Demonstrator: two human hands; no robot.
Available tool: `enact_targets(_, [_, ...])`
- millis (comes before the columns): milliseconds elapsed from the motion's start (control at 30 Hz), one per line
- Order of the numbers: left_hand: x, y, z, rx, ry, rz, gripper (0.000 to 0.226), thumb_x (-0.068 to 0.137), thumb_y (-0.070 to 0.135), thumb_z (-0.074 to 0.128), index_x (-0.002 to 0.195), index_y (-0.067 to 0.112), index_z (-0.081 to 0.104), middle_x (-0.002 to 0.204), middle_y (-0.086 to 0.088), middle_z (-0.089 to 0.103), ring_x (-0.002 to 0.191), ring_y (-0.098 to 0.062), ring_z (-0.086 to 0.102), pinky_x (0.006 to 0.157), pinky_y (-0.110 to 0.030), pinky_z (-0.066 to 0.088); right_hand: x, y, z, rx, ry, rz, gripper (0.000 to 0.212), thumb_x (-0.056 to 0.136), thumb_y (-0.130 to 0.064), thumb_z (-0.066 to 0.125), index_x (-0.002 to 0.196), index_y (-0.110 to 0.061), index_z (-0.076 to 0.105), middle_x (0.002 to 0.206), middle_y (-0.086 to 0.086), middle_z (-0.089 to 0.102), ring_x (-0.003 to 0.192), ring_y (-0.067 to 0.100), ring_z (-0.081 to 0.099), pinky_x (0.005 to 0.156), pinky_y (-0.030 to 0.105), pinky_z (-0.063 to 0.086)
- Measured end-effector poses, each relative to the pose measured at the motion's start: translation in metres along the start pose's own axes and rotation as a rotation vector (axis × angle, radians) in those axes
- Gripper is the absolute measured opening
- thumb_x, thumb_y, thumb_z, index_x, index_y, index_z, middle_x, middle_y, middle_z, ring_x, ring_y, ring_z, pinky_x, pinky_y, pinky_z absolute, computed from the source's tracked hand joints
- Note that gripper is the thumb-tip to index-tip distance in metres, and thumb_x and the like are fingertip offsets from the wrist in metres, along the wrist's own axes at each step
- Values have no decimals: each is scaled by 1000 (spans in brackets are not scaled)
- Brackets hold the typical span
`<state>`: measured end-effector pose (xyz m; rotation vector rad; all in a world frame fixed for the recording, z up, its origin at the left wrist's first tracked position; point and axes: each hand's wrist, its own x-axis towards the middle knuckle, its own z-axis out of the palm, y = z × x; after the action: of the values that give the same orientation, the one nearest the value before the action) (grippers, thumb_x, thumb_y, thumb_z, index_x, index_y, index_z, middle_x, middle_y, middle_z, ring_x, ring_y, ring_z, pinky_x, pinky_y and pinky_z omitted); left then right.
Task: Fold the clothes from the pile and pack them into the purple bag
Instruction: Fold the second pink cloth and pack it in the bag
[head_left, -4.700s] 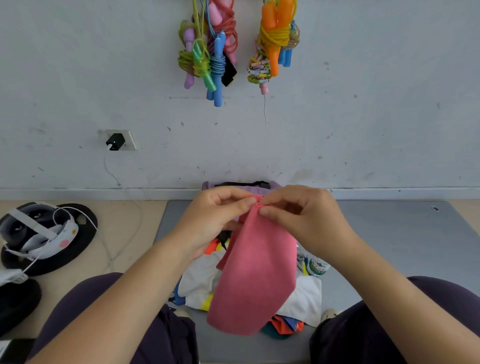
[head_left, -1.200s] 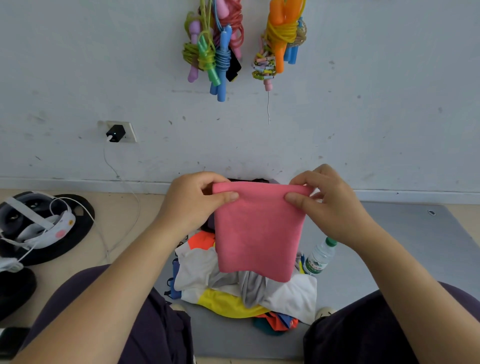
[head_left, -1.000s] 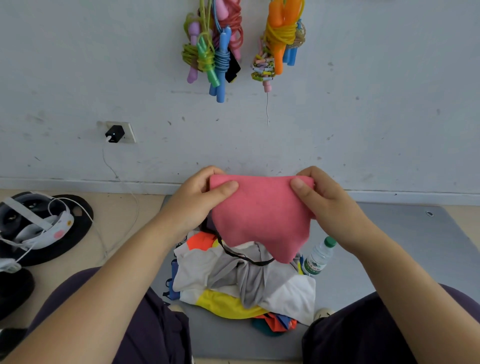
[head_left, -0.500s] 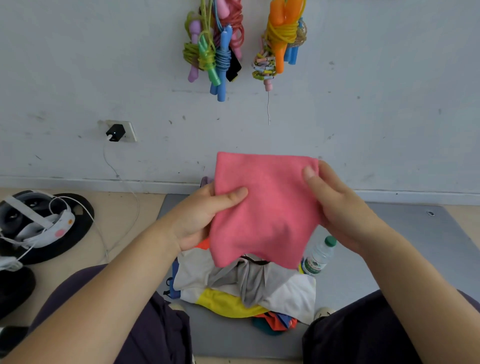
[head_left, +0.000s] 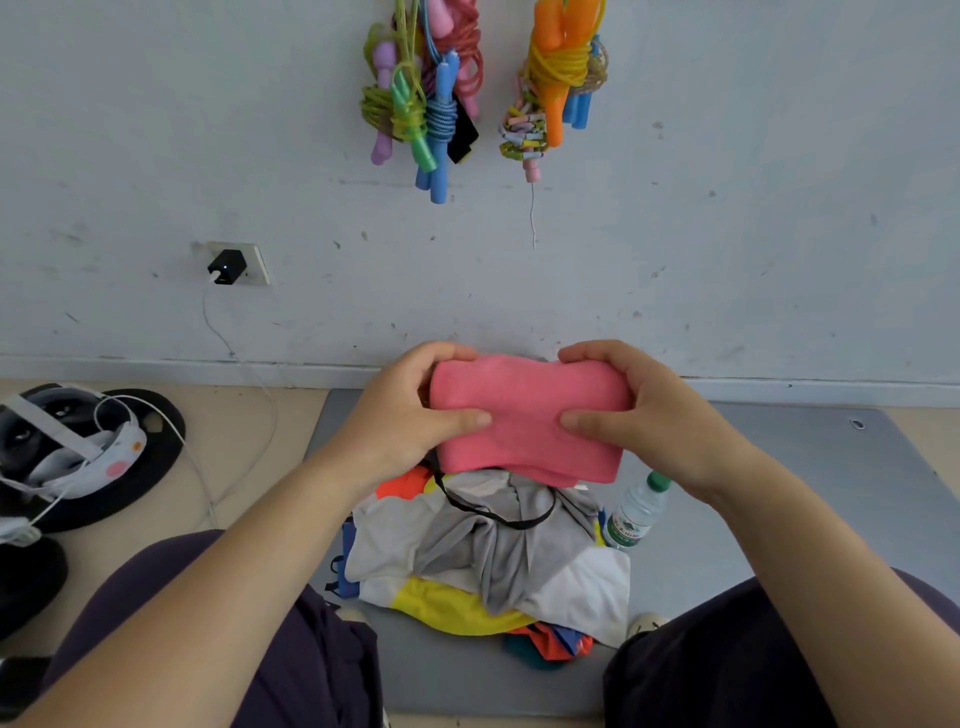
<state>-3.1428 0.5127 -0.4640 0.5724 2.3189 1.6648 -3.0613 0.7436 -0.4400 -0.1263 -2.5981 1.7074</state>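
A folded pink cloth (head_left: 524, 415) is held in the air above the clothes pile, near the wall. My left hand (head_left: 410, 410) grips its left end, thumb on the near face and fingers over the top. My right hand (head_left: 649, 415) grips the right end the same way. Below lies the pile of clothes (head_left: 488, 556) on the grey mat: white, grey, yellow, orange and blue pieces in a heap between my knees. The purple bag is hidden behind the pink cloth and my hands.
A plastic water bottle with a green cap (head_left: 636, 512) stands just right of the pile on the grey mat (head_left: 779, 493). Headsets with white cables (head_left: 67, 447) lie on the floor at left. Skipping ropes (head_left: 426, 98) hang on the wall; a charger (head_left: 227, 266) is plugged in.
The pink cloth hung as a tall upright piece; now it is folded down into a shorter, thicker bundle held flat between both hands, and the hands have lowered slightly.
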Motion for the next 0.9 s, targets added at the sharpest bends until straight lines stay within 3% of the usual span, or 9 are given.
enact_targets(167, [4, 3, -9, 40, 103, 51, 21, 70, 36, 84, 86, 28, 73, 84, 3, 73, 76, -6, 65, 71, -24, 52, 0, -2, -5, -266, 51, -83, 12, 85, -29, 73, 96, -25, 69, 90, -4, 65, 79, 6, 58, 64, 9, 43])
enact_targets(333, [4, 5, -15, -228, -37, -58, 25, 70, 47, 74, 85, 27, 74, 83, 10, 74, 77, -2, 68, 66, -15, 51, -6, -7, -10, 66, -151, -10, 22, 89, -46, 62, 77, -28, 67, 73, -9, 60, 68, 8, 55, 65, 21, 43])
enact_targets(467, [7, -1, -2, 51, 259, -30, 27, 76, 34, 82, 95, 22, 66, 78, 5, 66, 66, 0, 58, 64, -13, 46, -2, -5, -1, -64, 104, -74, 19, 91, -35, 65, 79, -20, 63, 65, -5, 56, 60, 9, 51, 55, 21, 43])
enact_targets(567, [2, 20, 13, -330, -4, -128, 43, 76, 44, 77, 106, 16, 66, 83, -5, 68, 65, -7, 64, 57, -19, 50, -6, -10, 20, -262, 314, -238, 20, 86, -30, 72, 90, -14, 61, 72, 2, 60, 64, 20, 52, 59, 31, 44])
enact_targets(633, [-2, 37, 24, -559, -169, -208, 52, 75, 54, 71, 106, 12, 68, 85, -7, 73, 70, -15, 70, 58, -26, 55, -14, -18, 35, -317, 210, -365, 37, 77, -37, 81, 98, -15, 61, 89, -5, 62, 72, 12, 53, 63, 26, 45])
enact_targets(700, [-1, 48, 26, -587, -90, -256, 45, 78, 51, 70, 103, 13, 68, 84, -5, 75, 72, -18, 71, 62, -35, 59, -15, -25, 39, -332, 46, -478, 50, 67, -45, 85, 99, -13, 64, 111, -11, 62, 95, 4, 57, 81, 18, 45])
enact_targets(767, [4, 52, 19, -547, 53, -254, 33, 87, 35, 70, 111, 13, 65, 100, -10, 76, 86, -23, 72, 77, -46, 59, -10, -36, 34, -253, 76, -527, 40, 70, -43, 83, 94, -15, 68, 114, -10, 64, 108, 1, 56, 91, 14, 41])
enact_targets(867, [14, 58, 2, -620, 1, -168, 34, 86, 18, 69, 118, 12, 62, 105, -7, 76, 92, -18, 73, 68, -31, 59, 10, -49, 19, -77, 356, -330, 39, 78, -39, 78, 109, -24, 59, 111, -8, 61, 104, 2, 58, 84, 19, 47])
enact_targets(900, [19, 59, -3, -645, -63, -145, 38, 83, 18, 70, 119, 12, 62, 106, -6, 76, 94, -18, 73, 68, -28, 59, 20, -51, 15, 23, 314, -202, 48, 77, -42, 77, 115, -23, 56, 113, -5, 62, 103, 4, 60, 84, 22, 50])
